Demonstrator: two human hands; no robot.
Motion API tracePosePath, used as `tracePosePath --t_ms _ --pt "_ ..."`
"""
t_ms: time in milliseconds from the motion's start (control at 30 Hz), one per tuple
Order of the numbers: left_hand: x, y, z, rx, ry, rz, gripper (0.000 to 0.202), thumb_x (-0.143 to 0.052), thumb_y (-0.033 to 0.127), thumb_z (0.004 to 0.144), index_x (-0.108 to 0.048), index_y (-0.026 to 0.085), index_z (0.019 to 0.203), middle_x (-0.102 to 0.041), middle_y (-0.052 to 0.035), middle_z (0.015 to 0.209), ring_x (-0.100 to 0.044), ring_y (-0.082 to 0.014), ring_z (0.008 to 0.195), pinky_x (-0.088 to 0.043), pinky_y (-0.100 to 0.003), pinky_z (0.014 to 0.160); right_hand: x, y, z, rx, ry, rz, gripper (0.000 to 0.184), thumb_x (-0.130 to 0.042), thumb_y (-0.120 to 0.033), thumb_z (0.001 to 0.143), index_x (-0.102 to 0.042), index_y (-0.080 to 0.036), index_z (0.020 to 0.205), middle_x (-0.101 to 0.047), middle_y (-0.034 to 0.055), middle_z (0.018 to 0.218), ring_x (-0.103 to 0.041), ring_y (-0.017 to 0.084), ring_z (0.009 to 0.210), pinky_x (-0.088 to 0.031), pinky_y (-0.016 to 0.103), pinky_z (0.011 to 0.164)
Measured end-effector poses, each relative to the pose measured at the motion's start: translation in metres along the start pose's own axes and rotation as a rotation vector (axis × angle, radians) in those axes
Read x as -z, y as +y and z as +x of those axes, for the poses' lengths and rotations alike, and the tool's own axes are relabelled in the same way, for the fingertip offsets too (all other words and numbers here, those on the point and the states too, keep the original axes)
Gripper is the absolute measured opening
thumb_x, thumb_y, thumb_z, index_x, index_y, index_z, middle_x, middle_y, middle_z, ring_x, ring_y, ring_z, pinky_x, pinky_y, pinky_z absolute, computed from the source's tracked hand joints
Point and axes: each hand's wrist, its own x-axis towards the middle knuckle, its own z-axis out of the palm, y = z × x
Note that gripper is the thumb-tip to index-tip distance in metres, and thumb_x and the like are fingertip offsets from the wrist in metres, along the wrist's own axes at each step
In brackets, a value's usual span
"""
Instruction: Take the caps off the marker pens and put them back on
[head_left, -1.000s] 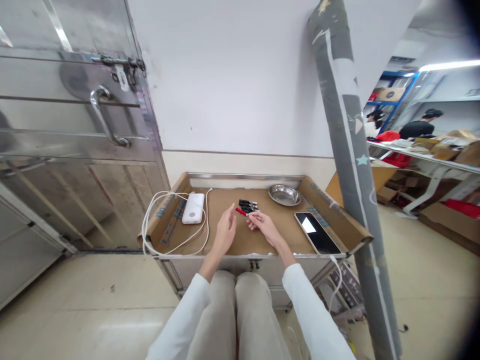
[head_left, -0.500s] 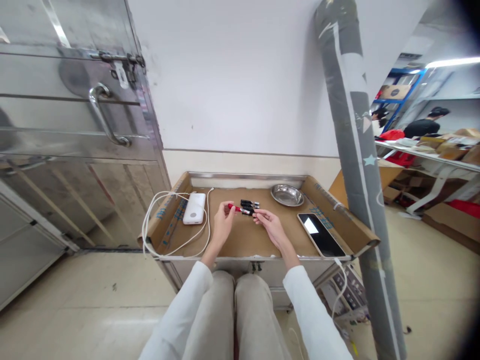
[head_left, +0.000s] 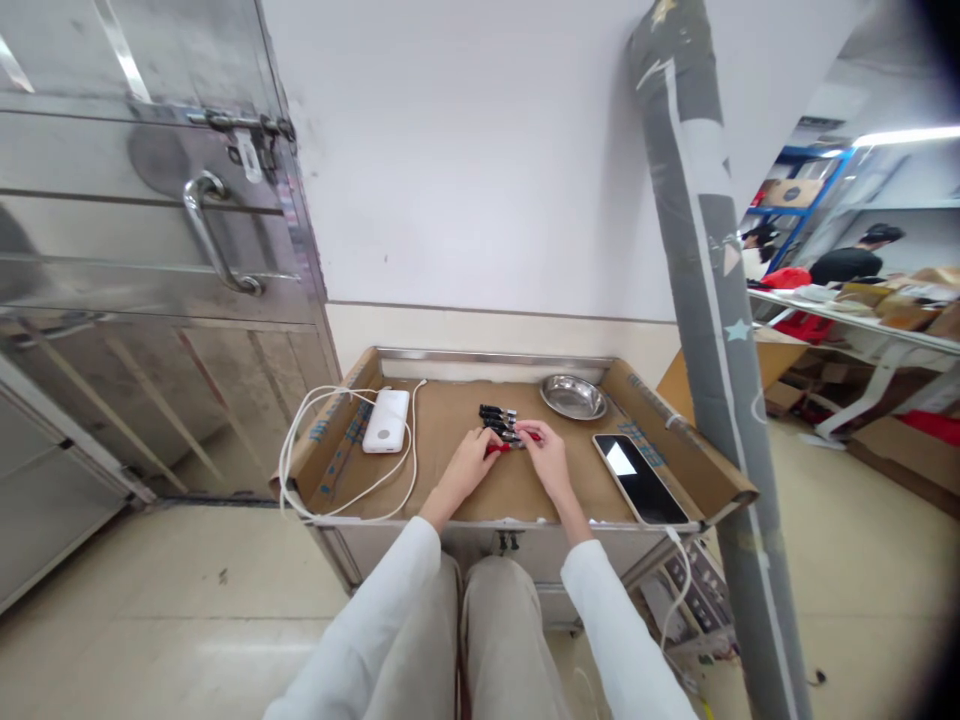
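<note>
Several black pen-like sticks (head_left: pixel 493 412) with silvery ends lie side by side on the cardboard-lined cart top (head_left: pixel 450 493). My left hand (head_left: pixel 466 460) is closed at their left side, its fingertips on a red pen-like stick (head_left: pixel 495 449) at the near edge of the group. My right hand (head_left: pixel 548 458) is closed at the right ends, pinching a red piece (head_left: pixel 535 436) beside the silvery tips. Fingers hide parts of both, and I cannot tell whether the red parts belong to one stick.
On the left lies a white power bank (head_left: pixel 387 422) with a looped white cable (head_left: pixel 415 470). A metal dish (head_left: pixel 573 397) stands back right, and a phone (head_left: pixel 640 480) lies at right. Raised cardboard sides (head_left: pixel 675 430) border the cart. A grey wrapped roll (head_left: pixel 712 250) leans beside it.
Both hands have lowered the red-and-black stick from above the cardboard to beside the black sticks. My left hand has moved right and nearer to my right hand.
</note>
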Motion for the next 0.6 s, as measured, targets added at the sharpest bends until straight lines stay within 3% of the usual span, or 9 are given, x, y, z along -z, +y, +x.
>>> tracePosePath --t_ms 100,267,367,467,600 --pt "-0.002 -0.013 0.008 0.026 0.032 0.018 0.01 -0.053 0.013 0.082 -0.056 0.02 0.09 -0.051 -0.0037 0.093 -0.054 -0.0177 0.089 -0.046 -0.034 0.087 -0.007 0.0 0.001 0.104 -0.112 -0.123 0.024 -0.05 -0.033 0.086 -0.062 -0.02 0.102 -0.067 0.0088 0.105 -0.063 0.019 0.099 -0.048 0.036 0.092" --pt "0.003 -0.023 0.006 0.083 0.087 -0.025 0.009 -0.051 0.01 0.081 -0.054 0.019 0.084 -0.046 -0.0012 0.088 -0.054 -0.0141 0.075 -0.049 -0.033 0.08 -0.014 0.0 -0.005 0.256 -0.347 -0.401 0.038 -0.042 -0.024 0.09 -0.047 -0.025 0.127 -0.056 0.007 0.127 -0.054 0.018 0.115 -0.043 0.036 0.099" --pt "0.009 -0.02 -0.001 0.098 0.094 -0.063 0.011 -0.05 0.01 0.081 -0.054 0.018 0.088 -0.046 -0.002 0.091 -0.054 -0.0134 0.075 -0.049 -0.033 0.08 -0.009 -0.005 -0.009 0.339 -0.292 -0.566 0.037 -0.046 -0.025 0.089 -0.047 -0.022 0.126 -0.052 0.0097 0.128 -0.049 0.021 0.118 -0.04 0.038 0.099" --pt "0.013 -0.014 -0.005 0.107 0.097 -0.043 0.012 -0.049 0.012 0.083 -0.056 0.018 0.091 -0.047 -0.0033 0.093 -0.054 -0.0145 0.08 -0.048 -0.033 0.083 -0.002 -0.009 -0.013 0.32 -0.187 -0.819 0.022 -0.05 -0.032 0.088 -0.058 -0.021 0.104 -0.058 0.0098 0.107 -0.052 0.024 0.102 -0.041 0.039 0.087" --pt "0.013 -0.008 -0.005 0.053 0.044 0.059 0.013 -0.051 0.017 0.084 -0.058 0.021 0.094 -0.05 -0.0043 0.094 -0.052 -0.0189 0.094 -0.044 -0.036 0.091 0.0 -0.009 -0.017 0.292 -0.164 -0.99 0.018 -0.047 -0.033 0.09 -0.061 -0.021 0.091 -0.059 0.0087 0.093 -0.052 0.023 0.09 -0.037 0.036 0.08"
